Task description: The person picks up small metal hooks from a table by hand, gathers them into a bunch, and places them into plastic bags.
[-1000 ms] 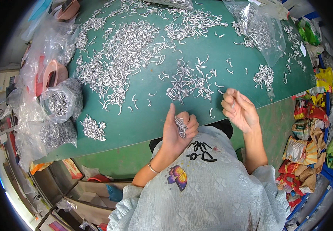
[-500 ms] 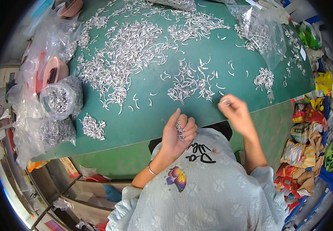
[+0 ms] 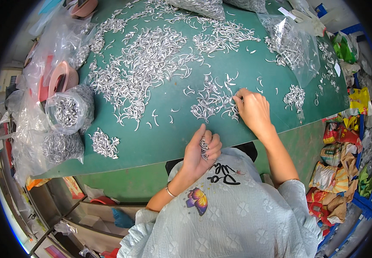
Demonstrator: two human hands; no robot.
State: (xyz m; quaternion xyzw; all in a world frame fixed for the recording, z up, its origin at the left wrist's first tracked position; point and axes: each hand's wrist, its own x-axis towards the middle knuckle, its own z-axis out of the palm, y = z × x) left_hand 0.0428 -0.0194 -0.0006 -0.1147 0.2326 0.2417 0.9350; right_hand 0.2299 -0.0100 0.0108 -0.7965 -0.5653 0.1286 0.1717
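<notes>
My left hand is curled palm-up near the table's front edge, closed around a bunch of small curved silver metal pieces. Over the right side of a loose pile of curved silver metal pieces, my right hand is bent down with thumb and fingers pinched together. Whatever lies between those fingertips is hidden. A much bigger heap of like pieces spreads over the left and far parts of the green table.
Plastic bags of metal parts and a pink basket line the left edge. A small heap sits near them. Rightward are another small heap and a clear bag of parts. Colourful packages stack beyond the table's right side.
My right hand has moved from the table's front edge forward and left onto the loose pile. My left hand stays nearly in place, still closed around its pieces.
</notes>
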